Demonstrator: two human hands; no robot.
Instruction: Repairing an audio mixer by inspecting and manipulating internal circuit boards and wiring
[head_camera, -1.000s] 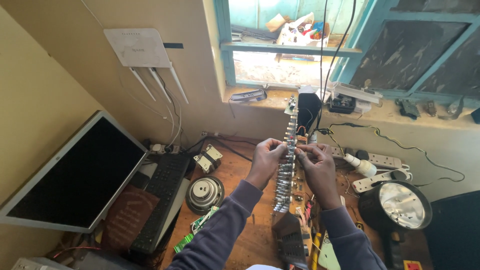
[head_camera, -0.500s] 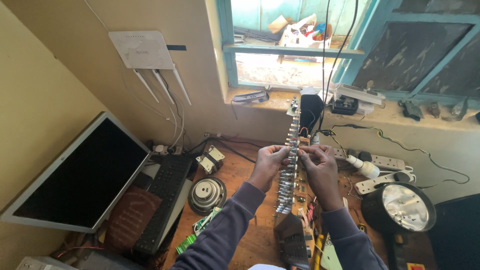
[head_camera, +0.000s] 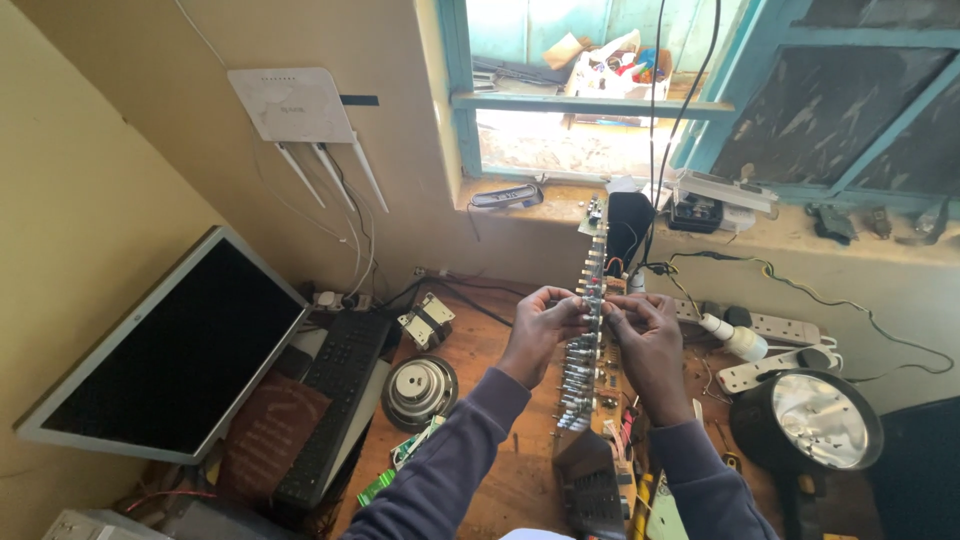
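Head view: long circuit board, held edge-on above the bench middle. Left hand and right hand pinch it from either side at mid-length. Handling under way; board not set down. Speaker at bench left.

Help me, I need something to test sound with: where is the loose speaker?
In the head view, the speaker lies on the wooden desk, left of the left hand, between the keyboard and the held circuit board.
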